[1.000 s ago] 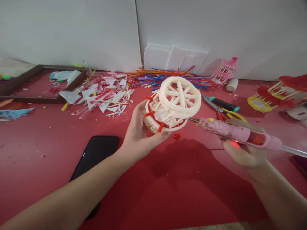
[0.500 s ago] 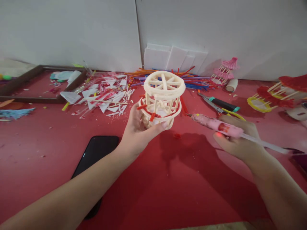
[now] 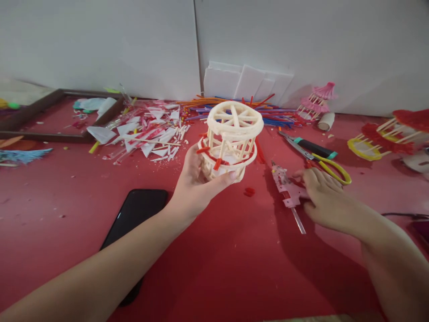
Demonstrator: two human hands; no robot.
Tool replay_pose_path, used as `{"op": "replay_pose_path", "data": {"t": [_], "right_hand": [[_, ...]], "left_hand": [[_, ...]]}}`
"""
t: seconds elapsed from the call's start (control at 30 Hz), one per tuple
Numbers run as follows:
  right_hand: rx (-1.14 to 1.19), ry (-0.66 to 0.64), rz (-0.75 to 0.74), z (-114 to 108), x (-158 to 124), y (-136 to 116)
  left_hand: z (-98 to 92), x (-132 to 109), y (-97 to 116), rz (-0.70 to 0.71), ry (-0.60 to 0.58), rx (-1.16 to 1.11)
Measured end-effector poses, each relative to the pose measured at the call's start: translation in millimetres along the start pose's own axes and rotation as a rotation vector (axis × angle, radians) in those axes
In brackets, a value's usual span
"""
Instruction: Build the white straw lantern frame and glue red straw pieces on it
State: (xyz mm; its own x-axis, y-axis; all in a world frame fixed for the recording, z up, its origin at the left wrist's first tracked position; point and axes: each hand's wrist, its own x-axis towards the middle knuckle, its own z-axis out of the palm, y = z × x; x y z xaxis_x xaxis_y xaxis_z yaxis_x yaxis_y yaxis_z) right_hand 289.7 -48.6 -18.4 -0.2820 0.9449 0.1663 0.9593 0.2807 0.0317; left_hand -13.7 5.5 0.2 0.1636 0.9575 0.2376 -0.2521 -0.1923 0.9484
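My left hand (image 3: 197,188) is closed around the lower part of a cream-coloured round craft frame (image 3: 235,127), held above the table. The frame has a spoked ring on top, upright sticks, and a wider ring below with short red pieces (image 3: 217,164) on it. A pink glue gun (image 3: 284,185) lies on its side on the red tabletop, a clear glue stick (image 3: 298,220) poking from its back end. Beside its handle is my right hand (image 3: 323,197), thumb and fingers apart; whether a fingertip still touches the handle is hard to tell.
Yellow-handled scissors (image 3: 330,167) and black-and-teal pliers (image 3: 317,148) lie beyond my right hand. A black phone (image 3: 140,210) rests near my left forearm. Scraps (image 3: 150,129), coloured pipe cleaners (image 3: 275,117) and white boards (image 3: 250,82) are along the wall. Pink and red stick models (image 3: 315,103) stand at right.
The glue gun, earlier held up in my right hand, now lies on the table, and that hand's fingers have loosened. The frame stays in my left hand, almost unmoved.
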Motion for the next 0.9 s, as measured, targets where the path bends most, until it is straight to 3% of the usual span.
{"op": "replay_pose_path", "data": {"t": [0.17,0.33,0.57,0.73,0.9], "right_hand": [[-0.112,0.165,-0.021,-14.6,9.7,-23.4],[0.127,0.306,-0.093,-26.8,21.6,-56.8],[0.199,0.136,-0.350,-11.4,32.8,-77.0],[0.187,0.083,-0.334,-5.9,38.7,-81.5],[0.248,0.130,-0.317,-13.7,38.0,-87.1]], "left_hand": [[-0.2,-0.6,-1.8,-0.001,-0.034,0.022],[3.0,-2.5,-3.2,-0.028,-0.068,0.006],[2.8,-4.6,-9.5,-0.024,-0.085,0.053],[2.6,-2.7,-11.5,-0.005,-0.101,0.036],[1.3,-1.1,-12.1,0.002,-0.089,0.043]]}}
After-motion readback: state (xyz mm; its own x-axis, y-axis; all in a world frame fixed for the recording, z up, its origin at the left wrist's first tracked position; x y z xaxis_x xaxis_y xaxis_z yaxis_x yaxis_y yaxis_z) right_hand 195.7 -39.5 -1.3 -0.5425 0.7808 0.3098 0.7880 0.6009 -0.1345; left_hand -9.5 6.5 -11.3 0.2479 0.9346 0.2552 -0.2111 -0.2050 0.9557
